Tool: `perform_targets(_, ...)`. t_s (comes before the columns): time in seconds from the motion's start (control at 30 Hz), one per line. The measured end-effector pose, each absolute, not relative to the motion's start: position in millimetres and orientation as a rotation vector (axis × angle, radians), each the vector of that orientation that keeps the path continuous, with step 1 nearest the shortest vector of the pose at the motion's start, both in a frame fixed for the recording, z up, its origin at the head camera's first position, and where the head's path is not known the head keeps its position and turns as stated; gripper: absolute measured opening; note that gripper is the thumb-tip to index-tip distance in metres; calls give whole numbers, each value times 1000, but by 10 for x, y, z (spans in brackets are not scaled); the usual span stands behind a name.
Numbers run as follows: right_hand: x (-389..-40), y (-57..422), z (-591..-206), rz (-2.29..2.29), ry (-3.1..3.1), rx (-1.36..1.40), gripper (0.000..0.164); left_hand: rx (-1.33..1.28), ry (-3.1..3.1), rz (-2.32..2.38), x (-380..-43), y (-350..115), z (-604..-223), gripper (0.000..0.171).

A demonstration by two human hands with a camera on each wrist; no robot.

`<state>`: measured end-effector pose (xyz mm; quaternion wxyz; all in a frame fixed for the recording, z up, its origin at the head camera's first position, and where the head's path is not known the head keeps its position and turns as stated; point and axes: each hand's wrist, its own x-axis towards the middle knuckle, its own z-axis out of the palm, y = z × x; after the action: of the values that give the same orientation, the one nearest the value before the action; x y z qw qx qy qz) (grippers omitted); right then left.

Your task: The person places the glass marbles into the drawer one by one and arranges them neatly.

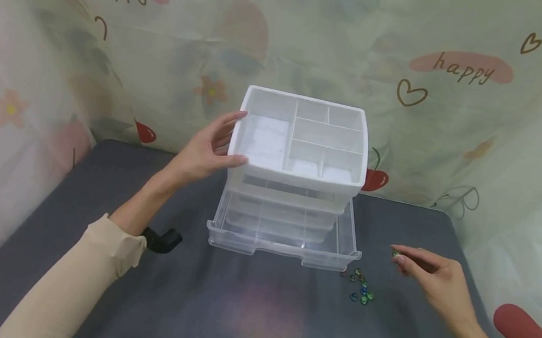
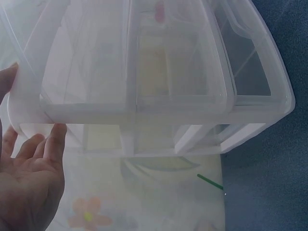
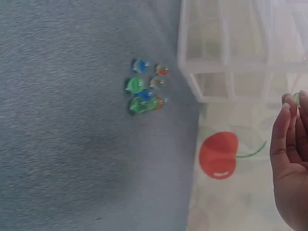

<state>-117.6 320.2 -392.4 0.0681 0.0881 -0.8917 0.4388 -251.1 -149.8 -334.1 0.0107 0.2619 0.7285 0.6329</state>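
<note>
A white drawer organizer (image 1: 299,181) with a compartmented top stands at the middle of the table. Its clear bottom drawer (image 1: 282,249) is pulled out toward me and looks empty. My left hand (image 1: 204,148) holds the organizer by its left side, thumb over the top rim and fingers along the edge; in the left wrist view the fingers (image 2: 57,139) touch the side wall. To the right of the drawer, my right hand (image 1: 437,285) pinches a small green glass marble (image 1: 395,253) above the table. Several loose marbles (image 1: 364,290), green, blue and amber, lie between that hand and the drawer.
A dark grey table (image 1: 168,301) carries everything. Behind it and at both sides hangs a patterned curtain (image 1: 324,37) with cherries and lettering. A black strap (image 1: 161,240) shows at my left wrist.
</note>
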Motion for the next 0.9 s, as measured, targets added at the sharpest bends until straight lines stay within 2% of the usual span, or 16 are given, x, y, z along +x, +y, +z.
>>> perform_targets(0.9, -1328, 2765, -3351, 1578, -2498, 428, 22, 828, 2275, 1978, -2512, -1498, -3344, 82)
